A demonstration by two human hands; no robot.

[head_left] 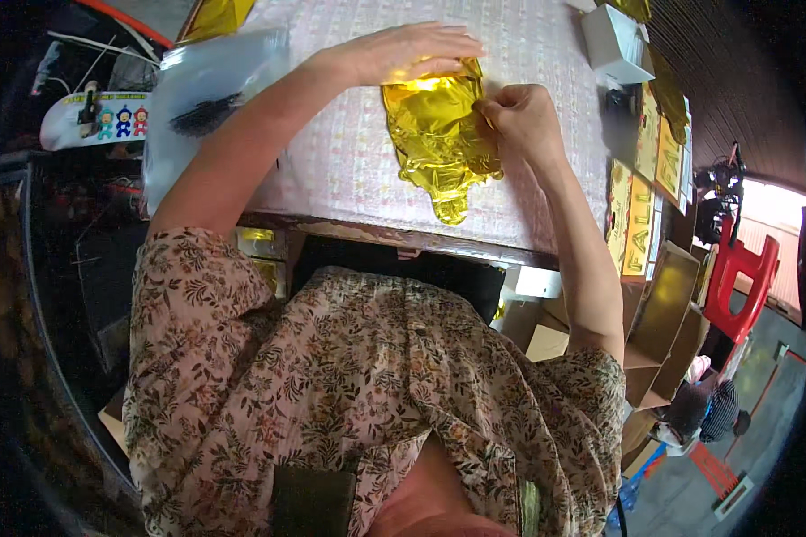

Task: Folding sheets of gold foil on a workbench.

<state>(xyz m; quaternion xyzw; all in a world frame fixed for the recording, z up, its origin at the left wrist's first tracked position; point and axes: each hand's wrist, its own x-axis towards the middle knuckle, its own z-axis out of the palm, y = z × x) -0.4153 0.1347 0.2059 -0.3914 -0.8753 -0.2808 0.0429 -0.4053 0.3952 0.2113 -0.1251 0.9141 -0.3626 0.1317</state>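
A crinkled, shiny gold foil balloon (439, 134) lies flat and uninflated on the table, its narrow tab pointing toward me. Across its far edge my left hand (412, 52) rests palm down, fingers stretched out together. At the balloon's right side, my right hand (530, 123) pinches the foil edge between thumb and bent forefinger. Underneath is a pale pink-and-white checked cloth (331, 166) covering the tabletop.
Clear plastic bags (175, 148) lie at the table's left edge, near a printed skateboard (116, 123). On the right are a white box (614, 45), yellow printed packages (638, 219), cardboard boxes (664, 300) and a red plastic chair (750, 285). More gold foil (217, 20) sits at the far left.
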